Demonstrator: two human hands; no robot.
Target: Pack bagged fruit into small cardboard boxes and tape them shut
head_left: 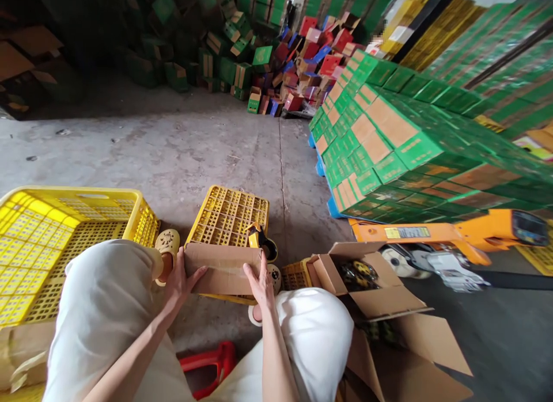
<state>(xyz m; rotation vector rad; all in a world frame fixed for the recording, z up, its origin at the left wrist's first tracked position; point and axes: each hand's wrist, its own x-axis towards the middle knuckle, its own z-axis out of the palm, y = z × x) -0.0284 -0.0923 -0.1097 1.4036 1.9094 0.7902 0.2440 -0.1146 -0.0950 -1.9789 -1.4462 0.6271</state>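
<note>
Between my knees, a brown cardboard box (224, 269) is held level over an upturned yellow crate (228, 215). My left hand (179, 281) grips its left end, thumb on the near face. At the right end my right hand (261, 281) presses with fingers along the side and thumb on the same face. Just behind the box, a yellow and black tape dispenser (261, 241) rests on the crate. Whether the box touches the crate is hidden from this angle.
A large yellow crate (147, 217) stands at left. Open cartons (389, 298) with dark items inside are at right, near an orange pallet jack (415, 232). Green boxes (380, 143) are stacked on a blue pallet (334, 206). Loose boxes (311, 62) heap at the back.
</note>
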